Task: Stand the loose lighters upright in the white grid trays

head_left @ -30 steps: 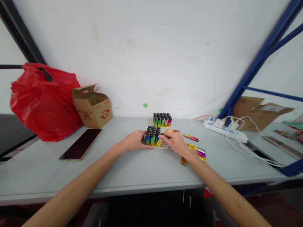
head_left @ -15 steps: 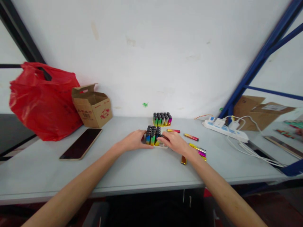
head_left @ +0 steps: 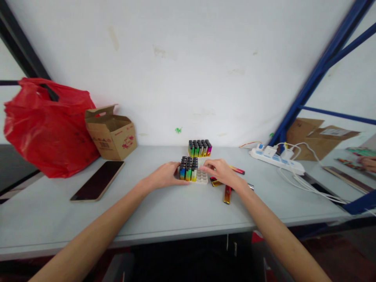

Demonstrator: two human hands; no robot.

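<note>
A white tray (head_left: 202, 177) with round holes stands on the table, its left part filled with upright lighters (head_left: 188, 172) in blue, green and yellow with black tops. My left hand (head_left: 166, 175) wraps round the tray's left side, thumb at the front and fingers behind. Over the bare holes on the right is my right hand (head_left: 219, 170), its fingers loosely bent and apart, with no lighter visible in them. Loose lighters lie by and under that hand: a red-gold lighter (head_left: 227, 194), a gold lighter (head_left: 216, 182) and a red-yellow lighter (head_left: 237, 170). The forearm partly hides others.
Behind stands a second block of lighters (head_left: 199, 149). On the left are a phone (head_left: 97, 181), an open carton (head_left: 113, 135) and a red bag (head_left: 49, 129). A power strip (head_left: 277, 160) with white cables lies right, near a blue frame (head_left: 311, 74). Another person's hand (head_left: 367, 162) shows far right.
My right hand has lifted off the tray's front and moved slightly right, uncovering a yellow lighter standing in the tray and the bare holes. My left hand keeps its hold. The view shifted slightly.
</note>
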